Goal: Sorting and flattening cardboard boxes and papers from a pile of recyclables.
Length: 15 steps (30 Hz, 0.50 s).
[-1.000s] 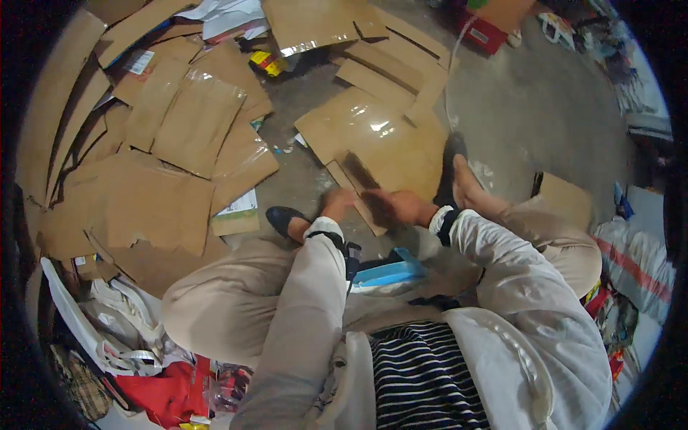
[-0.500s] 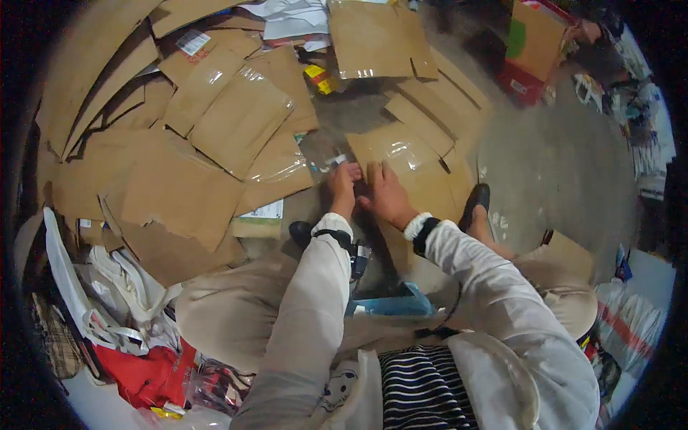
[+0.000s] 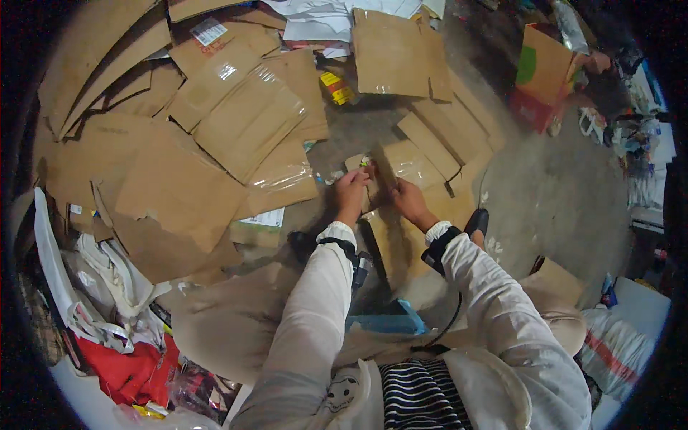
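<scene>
My right hand is closed on the edge of a brown cardboard piece that stands tilted up from the floor between my knees. Just left of it, my left hand has its fingers bent in at a smaller cardboard part with a small bright scrap at its top. Whether the two parts join cannot be made out. Below my hands lies another cardboard sheet. Beyond my right hand are flattened, taped cardboard sheets.
Flattened cardboard is piled on the left. A yellow and red packet lies ahead on the grey floor. An upright box stands far right. Blue plastic is near my lap; a red bag lies lower left.
The cardboard piece at my right hand has been raised and now stands tilted. My hands have moved slightly apart. The clear plastic near my left hand no longer shows there.
</scene>
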Each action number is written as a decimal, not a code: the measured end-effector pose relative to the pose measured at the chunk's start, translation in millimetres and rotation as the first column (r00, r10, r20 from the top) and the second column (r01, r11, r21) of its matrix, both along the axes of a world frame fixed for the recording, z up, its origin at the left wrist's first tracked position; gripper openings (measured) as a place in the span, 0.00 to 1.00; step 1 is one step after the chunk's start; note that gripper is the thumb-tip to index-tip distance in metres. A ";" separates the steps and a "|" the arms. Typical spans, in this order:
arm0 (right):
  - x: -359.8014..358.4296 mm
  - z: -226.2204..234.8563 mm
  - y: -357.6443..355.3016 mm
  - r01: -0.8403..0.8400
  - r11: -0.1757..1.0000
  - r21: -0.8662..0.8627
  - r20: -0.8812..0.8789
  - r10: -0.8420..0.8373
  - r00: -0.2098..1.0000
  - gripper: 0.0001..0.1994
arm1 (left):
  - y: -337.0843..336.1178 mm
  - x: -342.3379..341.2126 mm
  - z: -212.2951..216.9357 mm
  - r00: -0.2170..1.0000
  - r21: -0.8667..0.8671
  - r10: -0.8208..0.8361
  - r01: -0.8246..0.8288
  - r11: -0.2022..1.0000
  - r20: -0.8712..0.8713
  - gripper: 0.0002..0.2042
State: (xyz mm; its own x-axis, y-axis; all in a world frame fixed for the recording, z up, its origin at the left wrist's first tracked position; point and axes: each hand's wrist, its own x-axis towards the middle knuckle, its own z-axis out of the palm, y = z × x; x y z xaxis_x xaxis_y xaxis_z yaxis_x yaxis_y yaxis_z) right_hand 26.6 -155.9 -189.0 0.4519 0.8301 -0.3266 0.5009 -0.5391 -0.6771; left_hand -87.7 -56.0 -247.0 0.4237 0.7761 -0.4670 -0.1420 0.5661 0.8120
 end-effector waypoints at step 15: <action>-3.2 10.4 1.2 0.065 0.992 0.109 -0.031 -0.062 0.998 0.11 | -17.1 12.7 1.5 0.567 0.424 -0.123 0.727 0.541 -0.815 0.23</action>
State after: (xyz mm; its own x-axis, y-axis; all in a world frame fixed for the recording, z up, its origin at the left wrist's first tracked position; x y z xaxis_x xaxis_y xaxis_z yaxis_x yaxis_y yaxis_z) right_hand 23.4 -154.8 -178.6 0.4972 0.8313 -0.2482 0.4486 -0.4913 -0.7466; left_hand -75.1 -73.0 -245.4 0.6227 0.7562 -0.2010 0.6462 -0.3522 0.6770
